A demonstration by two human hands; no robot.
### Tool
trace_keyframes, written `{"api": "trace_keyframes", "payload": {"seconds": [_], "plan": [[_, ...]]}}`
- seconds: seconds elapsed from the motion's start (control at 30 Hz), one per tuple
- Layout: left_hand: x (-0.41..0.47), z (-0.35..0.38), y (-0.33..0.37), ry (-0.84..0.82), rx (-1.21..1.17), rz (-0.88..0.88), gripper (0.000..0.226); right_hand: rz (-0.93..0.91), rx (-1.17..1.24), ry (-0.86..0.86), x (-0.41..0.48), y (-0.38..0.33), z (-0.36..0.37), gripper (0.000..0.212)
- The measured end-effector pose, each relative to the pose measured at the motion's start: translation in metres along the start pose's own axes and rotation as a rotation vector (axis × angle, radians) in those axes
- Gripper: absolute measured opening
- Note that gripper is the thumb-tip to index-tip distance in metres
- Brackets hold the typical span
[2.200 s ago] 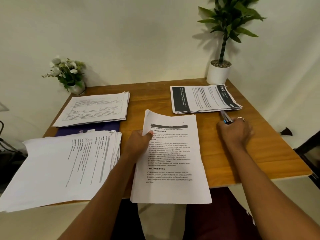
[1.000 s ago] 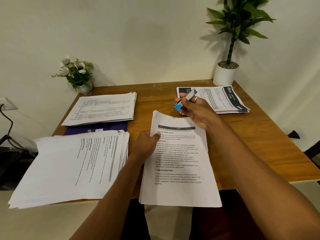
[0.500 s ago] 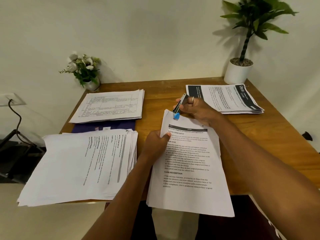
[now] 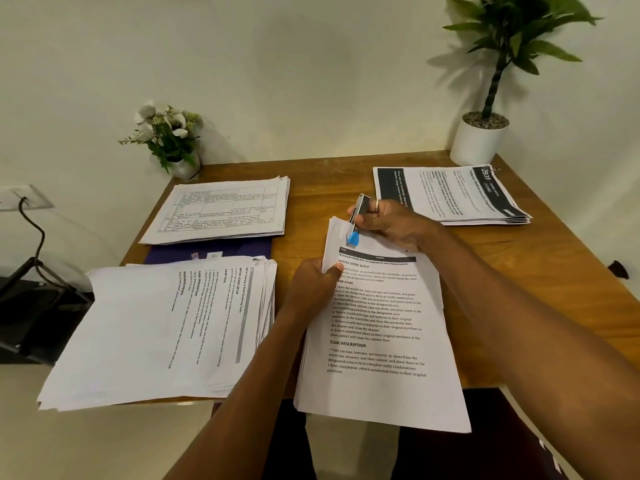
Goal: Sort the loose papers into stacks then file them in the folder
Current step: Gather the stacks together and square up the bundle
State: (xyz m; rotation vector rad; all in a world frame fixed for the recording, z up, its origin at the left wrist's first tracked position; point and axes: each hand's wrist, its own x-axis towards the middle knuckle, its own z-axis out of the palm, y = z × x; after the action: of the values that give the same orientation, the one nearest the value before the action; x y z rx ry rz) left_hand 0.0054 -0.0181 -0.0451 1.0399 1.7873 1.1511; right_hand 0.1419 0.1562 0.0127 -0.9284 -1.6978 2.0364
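The left hand (image 4: 317,284) gripped the left edge of a stack of printed sheets (image 4: 379,336), thumb pressed on the top page near its heading; the stack lay on the wooden table (image 4: 325,199) with its lower end hanging past the near edge. The right hand (image 4: 391,223) was closed around a small stapler (image 4: 356,218), metal-bodied with a blue tip, set over the stack's top left corner. To the left, a thick pile of papers (image 4: 166,332) overhung the table's front. Behind it a purple folder (image 4: 207,251) lay partly under a third stack with printed tables (image 4: 221,213). A fourth stack with dark banners (image 4: 450,194) sat at the far right, beside a white potted plant (image 4: 479,136).
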Motion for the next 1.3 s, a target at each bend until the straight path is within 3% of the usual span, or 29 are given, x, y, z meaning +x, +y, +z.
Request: {"api": "trace_keyframes", "payload": {"seconds": [0.27,0.43,0.57,0.7,0.83,0.97,1.2,1.3], "plan": [[-0.001,0.0,0.001,0.003,0.016,-0.005,0.025,-0.077,0.112,0.065,0.005,0.015,0.012,0.021],[-0.002,-0.001,0.002,-0.015,0.023,0.006,0.027,-0.026,0.127,0.06,-0.003,0.013,0.006,0.032],[-0.001,0.0,0.002,-0.004,0.017,-0.014,0.03,-0.177,0.224,0.303,-0.01,0.011,-0.002,0.037],[-0.001,0.0,0.003,0.002,0.006,-0.038,0.029,-0.203,0.054,0.637,-0.032,0.012,-0.03,0.036],[0.001,0.0,-0.001,-0.001,-0.003,-0.055,0.029,-0.174,-0.521,0.899,-0.067,0.034,-0.068,0.042],[0.003,0.001,-0.003,0.009,0.005,-0.066,0.029,-0.038,-0.986,1.013,-0.103,0.065,-0.105,0.033],[0.003,0.001,-0.004,0.058,0.048,-0.058,0.026,0.212,-1.272,1.213,-0.123,0.089,-0.101,0.04],[0.005,0.002,-0.007,0.067,0.056,-0.058,0.018,0.125,-1.287,1.247,-0.127,0.084,-0.094,0.041]]}}
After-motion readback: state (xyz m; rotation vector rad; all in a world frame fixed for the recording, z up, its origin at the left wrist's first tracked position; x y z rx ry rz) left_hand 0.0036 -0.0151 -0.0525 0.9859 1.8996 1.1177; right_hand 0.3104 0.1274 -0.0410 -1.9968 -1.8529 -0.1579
